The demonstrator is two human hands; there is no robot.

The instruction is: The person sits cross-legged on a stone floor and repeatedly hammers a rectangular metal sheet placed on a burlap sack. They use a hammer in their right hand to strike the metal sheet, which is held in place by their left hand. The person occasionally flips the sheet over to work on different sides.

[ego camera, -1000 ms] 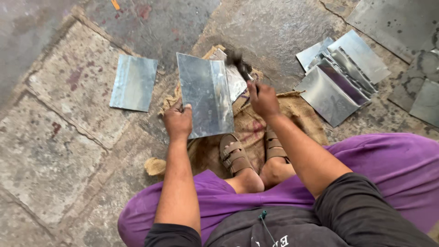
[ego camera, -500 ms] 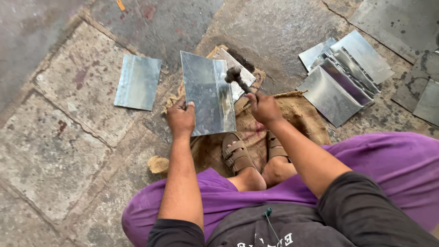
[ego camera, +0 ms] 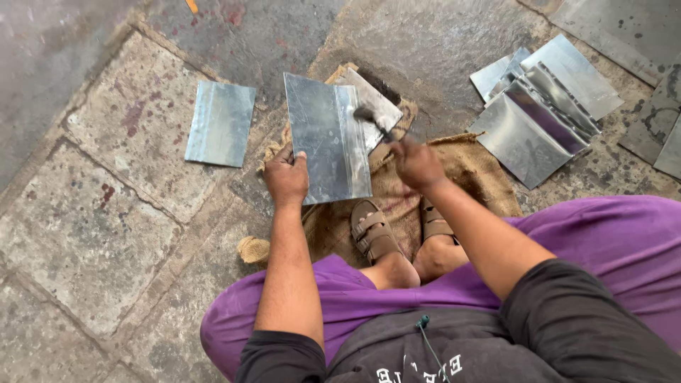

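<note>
Loose metal sheet (ego camera: 220, 123), stacked sheets (ego camera: 543, 106), stone floor (ego camera: 106, 234).

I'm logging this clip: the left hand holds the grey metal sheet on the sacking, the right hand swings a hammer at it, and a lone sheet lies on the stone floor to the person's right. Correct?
Not quite. The lone flat grey metal sheet lies to the person's left, as the head view shows. The rest stands: the left hand holds the rectangular grey metal sheet over the brown sacking, and the right hand wields the hammer.
</note>
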